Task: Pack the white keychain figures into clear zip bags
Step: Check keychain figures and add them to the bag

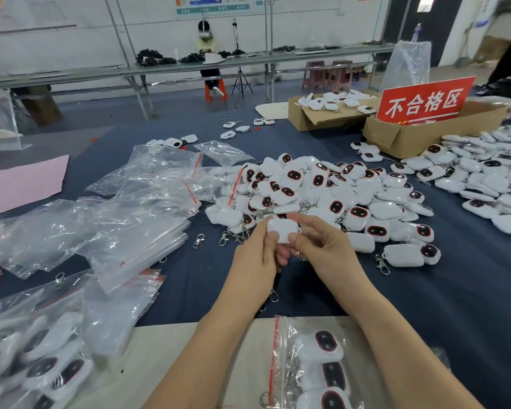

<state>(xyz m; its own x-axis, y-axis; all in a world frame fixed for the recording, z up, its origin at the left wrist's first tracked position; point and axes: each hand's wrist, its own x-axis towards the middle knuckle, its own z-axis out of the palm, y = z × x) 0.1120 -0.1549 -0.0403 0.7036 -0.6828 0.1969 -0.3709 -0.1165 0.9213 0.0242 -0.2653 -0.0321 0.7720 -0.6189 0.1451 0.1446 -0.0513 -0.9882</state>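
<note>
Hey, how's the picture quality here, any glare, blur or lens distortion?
Head view: even, soft light; wide-angle distortion slants the far bench; glare streaks the empty zip bags; bagged figures at lower left are smeared; the white figure held by left hand and right hand is fairly sharp.

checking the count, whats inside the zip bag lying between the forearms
Three white keychain figures, dark faces up, show through the zip bag, with a metal ring near its bottom. The right forearm covers the bag's right side, so any more cannot be seen.
</note>
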